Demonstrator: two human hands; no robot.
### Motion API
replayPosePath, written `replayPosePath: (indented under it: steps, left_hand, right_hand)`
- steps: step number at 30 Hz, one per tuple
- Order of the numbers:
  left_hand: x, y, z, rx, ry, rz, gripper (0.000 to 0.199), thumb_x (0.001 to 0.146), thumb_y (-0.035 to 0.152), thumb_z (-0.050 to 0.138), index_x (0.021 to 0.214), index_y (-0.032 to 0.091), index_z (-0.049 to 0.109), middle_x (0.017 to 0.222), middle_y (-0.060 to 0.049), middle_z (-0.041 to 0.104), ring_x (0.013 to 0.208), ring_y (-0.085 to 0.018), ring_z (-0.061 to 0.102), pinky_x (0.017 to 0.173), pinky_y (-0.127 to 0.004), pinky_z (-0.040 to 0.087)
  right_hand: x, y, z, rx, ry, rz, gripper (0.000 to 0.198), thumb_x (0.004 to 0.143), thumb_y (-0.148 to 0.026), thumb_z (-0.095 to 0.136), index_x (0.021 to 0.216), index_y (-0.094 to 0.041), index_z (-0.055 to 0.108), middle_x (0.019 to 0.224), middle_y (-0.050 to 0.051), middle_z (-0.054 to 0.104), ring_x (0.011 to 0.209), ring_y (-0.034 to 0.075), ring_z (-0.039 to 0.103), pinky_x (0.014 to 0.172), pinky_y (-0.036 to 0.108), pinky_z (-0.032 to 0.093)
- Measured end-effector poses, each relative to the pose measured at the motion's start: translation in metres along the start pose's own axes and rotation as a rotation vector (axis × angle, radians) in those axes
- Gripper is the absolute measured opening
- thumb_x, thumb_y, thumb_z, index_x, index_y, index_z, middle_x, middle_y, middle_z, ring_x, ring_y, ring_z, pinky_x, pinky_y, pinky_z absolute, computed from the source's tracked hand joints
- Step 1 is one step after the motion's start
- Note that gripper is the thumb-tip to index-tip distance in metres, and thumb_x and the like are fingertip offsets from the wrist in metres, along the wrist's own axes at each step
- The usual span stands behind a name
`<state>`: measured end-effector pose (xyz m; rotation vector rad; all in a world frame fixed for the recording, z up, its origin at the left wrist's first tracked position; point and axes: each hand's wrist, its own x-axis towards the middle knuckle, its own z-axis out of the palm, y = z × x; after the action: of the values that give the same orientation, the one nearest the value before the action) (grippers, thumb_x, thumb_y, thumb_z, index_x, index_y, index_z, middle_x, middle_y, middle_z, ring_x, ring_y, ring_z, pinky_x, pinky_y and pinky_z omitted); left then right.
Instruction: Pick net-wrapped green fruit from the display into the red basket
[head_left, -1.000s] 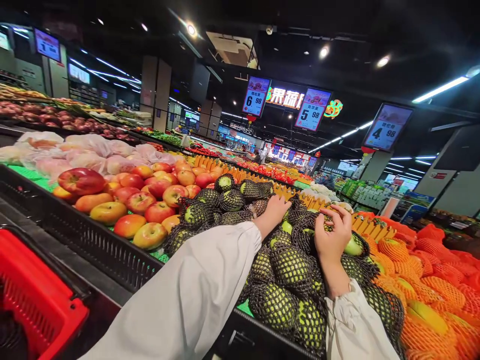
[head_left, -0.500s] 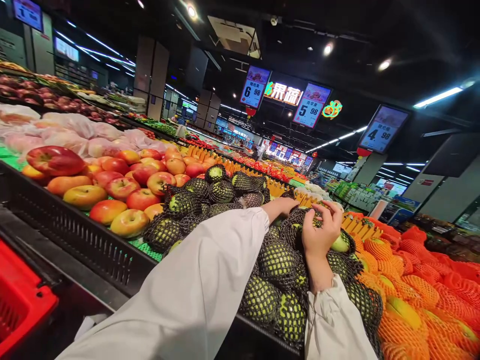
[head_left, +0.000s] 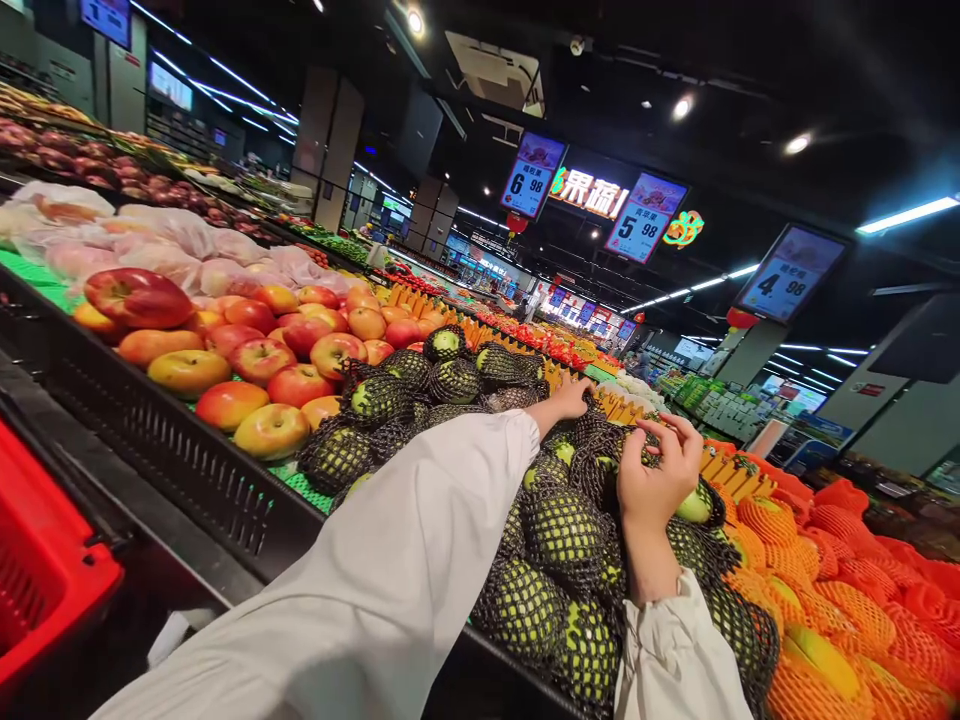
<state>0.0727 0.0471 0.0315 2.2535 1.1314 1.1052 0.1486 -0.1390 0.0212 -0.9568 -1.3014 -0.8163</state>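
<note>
Green fruit in black mesh nets (head_left: 566, 525) is heaped in front of me, several pieces deep. My left hand (head_left: 571, 398) reaches to the back of this heap, its fingers closed at the dark netting there; what they grip is hidden. Closer to me on the right, my right hand (head_left: 660, 475) is raised over the heap, with thumb and bent fingers curled towards each other in a pinch. Dark net shows around its fingertips, but I cannot make out what they hold. A bare green fruit end (head_left: 696, 503) shows beside the right hand.
Red and yellow apples (head_left: 262, 360) lie to the left in a black crate (head_left: 172, 460). Fruit in orange nets (head_left: 832, 670) and red nets (head_left: 892, 560) fills the right side. A red basket (head_left: 52, 540) stands at the lower left. Price screens (head_left: 645, 215) hang overhead.
My left hand has drawn a little away from my right hand, to the left and up. The right hand keeps its curled shape. The view has turned slightly left.
</note>
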Motion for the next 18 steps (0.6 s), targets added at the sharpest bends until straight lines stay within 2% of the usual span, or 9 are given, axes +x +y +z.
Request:
replayPosePath:
  steps: [2, 4, 6, 9, 10, 12, 14, 16, 18]
  left_hand:
    - [0.004, 0.005, 0.007, -0.059, -0.025, 0.008, 0.024, 0.077, 0.009, 0.060, 0.098, 0.018, 0.070, 0.108, -0.008, 0.069, 0.094, -0.020, 0.065, 0.083, -0.028, 0.051]
    - [0.006, 0.010, 0.011, -0.099, 0.007, -0.006, 0.012, 0.081, 0.015, 0.059, 0.086, 0.015, 0.070, 0.090, -0.008, 0.070, 0.084, -0.020, 0.065, 0.077, -0.028, 0.051]
    - [0.007, 0.013, 0.009, -0.123, 0.107, -0.031, 0.017, 0.087, 0.024, 0.054, 0.090, 0.014, 0.068, 0.095, -0.011, 0.069, 0.089, -0.022, 0.065, 0.078, -0.031, 0.050]
    - [0.005, 0.014, -0.009, -0.128, 0.331, -0.039, 0.032, 0.096, 0.038, 0.045, 0.108, 0.014, 0.062, 0.119, -0.014, 0.063, 0.109, -0.023, 0.059, 0.091, -0.032, 0.046]
    - [0.004, 0.014, -0.017, -0.081, 0.392, -0.016, 0.032, 0.097, 0.038, 0.043, 0.111, 0.014, 0.060, 0.120, -0.014, 0.062, 0.110, -0.023, 0.058, 0.092, -0.033, 0.045]
    - [0.002, 0.014, -0.032, 0.082, 0.427, 0.077, 0.024, 0.096, 0.028, 0.043, 0.111, 0.015, 0.058, 0.111, -0.013, 0.063, 0.103, -0.023, 0.060, 0.088, -0.033, 0.046]
    - [0.000, 0.014, -0.043, 0.237, 0.352, 0.206, 0.023, 0.089, 0.013, 0.046, 0.107, 0.017, 0.060, 0.104, -0.010, 0.064, 0.094, -0.022, 0.061, 0.081, -0.032, 0.046]
    - [-0.003, 0.016, -0.046, 0.354, 0.169, 0.394, 0.028, 0.082, 0.007, 0.052, 0.105, 0.020, 0.062, 0.111, -0.008, 0.063, 0.095, -0.022, 0.062, 0.079, -0.031, 0.046]
    - [-0.006, 0.019, -0.038, 0.461, -0.064, 0.592, 0.038, 0.075, 0.010, 0.063, 0.112, 0.021, 0.063, 0.128, -0.010, 0.057, 0.108, -0.025, 0.059, 0.083, -0.032, 0.047]
  right_hand:
    - [0.000, 0.001, 0.000, -0.012, 0.000, -0.012, 0.014, 0.086, -0.023, 0.058, 0.088, -0.017, 0.070, 0.108, 0.015, 0.062, 0.093, 0.026, 0.062, 0.063, 0.039, 0.057]
    - [0.000, 0.001, 0.000, -0.024, 0.013, -0.031, 0.014, 0.085, -0.021, 0.058, 0.087, -0.016, 0.071, 0.106, 0.015, 0.063, 0.092, 0.025, 0.062, 0.063, 0.037, 0.057]
    - [0.000, 0.002, 0.001, -0.032, 0.031, -0.048, 0.014, 0.084, -0.020, 0.059, 0.086, -0.015, 0.071, 0.105, 0.015, 0.064, 0.091, 0.024, 0.063, 0.062, 0.035, 0.057]
    - [0.000, 0.003, 0.002, -0.038, 0.043, -0.055, 0.014, 0.084, -0.020, 0.059, 0.086, -0.014, 0.071, 0.105, 0.015, 0.064, 0.091, 0.023, 0.062, 0.062, 0.033, 0.056]
    - [0.000, 0.004, 0.002, -0.038, 0.045, -0.057, 0.014, 0.084, -0.020, 0.059, 0.086, -0.014, 0.071, 0.105, 0.015, 0.064, 0.091, 0.023, 0.062, 0.062, 0.033, 0.056]
    - [0.000, 0.005, 0.002, -0.037, 0.049, -0.059, 0.014, 0.084, -0.021, 0.059, 0.086, -0.014, 0.071, 0.105, 0.015, 0.064, 0.092, 0.024, 0.063, 0.064, 0.035, 0.056]
    - [0.000, 0.005, 0.003, -0.037, 0.054, -0.060, 0.014, 0.084, -0.022, 0.059, 0.086, -0.015, 0.071, 0.105, 0.014, 0.064, 0.093, 0.024, 0.063, 0.066, 0.036, 0.056]
    - [0.000, 0.005, 0.003, -0.041, 0.054, -0.056, 0.015, 0.085, -0.023, 0.059, 0.085, -0.015, 0.071, 0.105, 0.014, 0.064, 0.091, 0.024, 0.063, 0.066, 0.036, 0.055]
    - [0.000, 0.004, 0.003, -0.042, 0.047, -0.052, 0.015, 0.085, -0.024, 0.058, 0.085, -0.015, 0.071, 0.105, 0.014, 0.064, 0.090, 0.023, 0.063, 0.064, 0.035, 0.055]
